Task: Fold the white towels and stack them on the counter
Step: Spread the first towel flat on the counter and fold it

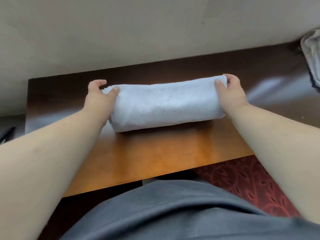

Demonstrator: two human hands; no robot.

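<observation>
Wooden bench (155, 158) first, orange-brown near the body and dark and glossy toward the far wall, carrying everything. Lying across its middle, long axis left to right, a folded white towel (164, 103), thick and rounded along the near edge, layered ends showing at the left. Judged soft and light, limp if lifted by one corner, likely to sag or spill its layers open; not fragile, not slippery, grippy terry against skin. Best taken at both short ends at once, or scooped from under the middle, so the folds stay together. Far right, at the frame edge, a grey crumpled cloth (311, 54), too blurred to name more closely. Both forearms reaching out straight from the body, slightly converging. Left hand (99, 94) at the towel's left end, thumb pressed on top, fingers (99, 82) curled round the far side, pinching the end. Right hand (230, 90) mirrored at the right end, thumb on top, fingers (231, 77) hooked over the far corner, gripping the cloth.
</observation>
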